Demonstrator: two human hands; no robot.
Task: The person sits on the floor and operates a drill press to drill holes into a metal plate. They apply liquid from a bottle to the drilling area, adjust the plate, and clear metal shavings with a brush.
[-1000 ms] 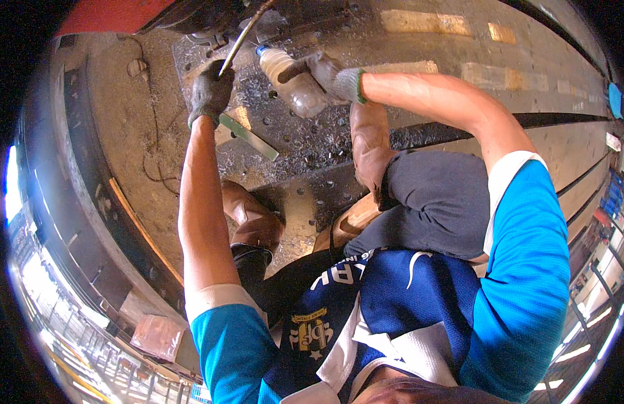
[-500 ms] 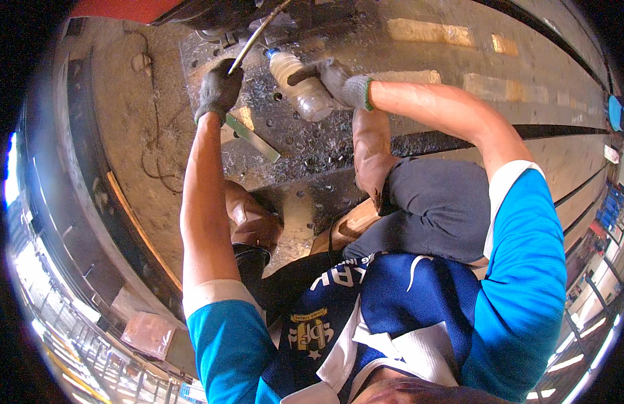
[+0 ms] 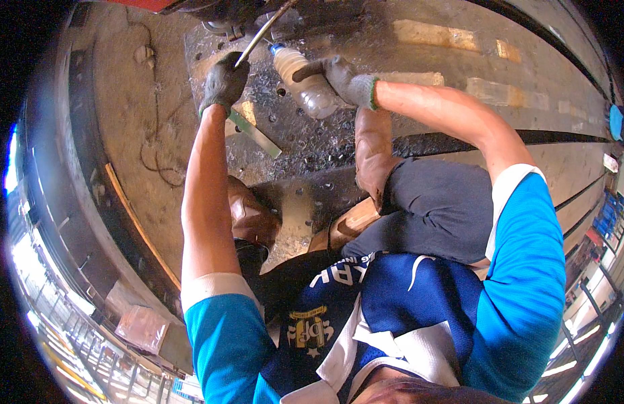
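My left hand (image 3: 226,82), in a dark grey glove, is closed round the lower end of a pale metal rod (image 3: 261,34). The rod slants up and right to the dark underside of a machine at the top edge. My right hand (image 3: 342,79), in a matching glove with a green cuff, grips a clear ribbed plastic bottle (image 3: 293,64) from its right side. Cloudy liquid shows in the bottle. It lies tilted, its blue cap pointing up-left beside the rod. A flat metal strip (image 3: 256,135) lies just below my left wrist, on a dark plate (image 3: 298,145) with holes.
Metal shavings and small dark bits litter the plate. A red machine part (image 3: 147,4) overhangs the top left. My brown boots (image 3: 374,145) rest close below the hands. A cord (image 3: 149,108) runs along the floor at left, near a long wooden strip (image 3: 140,225).
The view has shifted slightly. Both hands, the rod and the bottle appear a little farther up and right, with the same grips. The red part shows less at the top edge.
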